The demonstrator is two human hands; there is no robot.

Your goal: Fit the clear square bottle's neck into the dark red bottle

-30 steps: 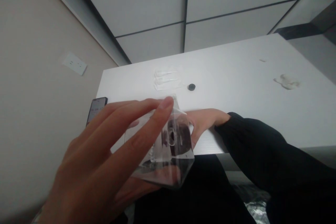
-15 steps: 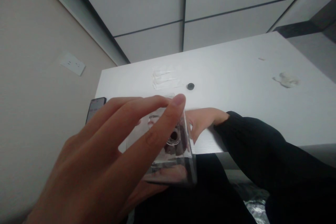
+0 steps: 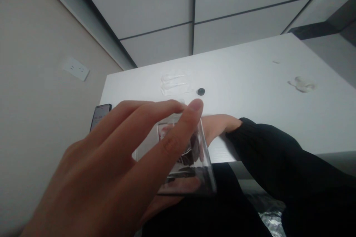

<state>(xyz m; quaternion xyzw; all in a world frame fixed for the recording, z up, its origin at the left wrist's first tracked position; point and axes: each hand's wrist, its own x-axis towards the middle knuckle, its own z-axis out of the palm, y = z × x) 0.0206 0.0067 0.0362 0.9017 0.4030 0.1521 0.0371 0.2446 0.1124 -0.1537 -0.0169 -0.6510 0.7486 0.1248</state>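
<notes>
Close to the camera, my left hand lies over a clear, square-edged plastic box, its fingers closed around it and the index finger stretched across the top. Something dark shows through the clear walls; its kind I cannot make out. Behind the box, my right hand reaches in from the right in a black sleeve and presses against the far side. Most of its fingers are hidden by the box and my left hand. Just beyond lies a small round dark cap-like piece on the white table.
A clear plastic packet with thin sticks lies toward the table's back edge. At left is a phone. A crumpled whitish piece and a small strip lie at right. White cabinet panels rise behind.
The box has tilted and shifted slightly to the right, with my left fingers moving along. A round hole seen on it before is now mostly covered by my index finger.
</notes>
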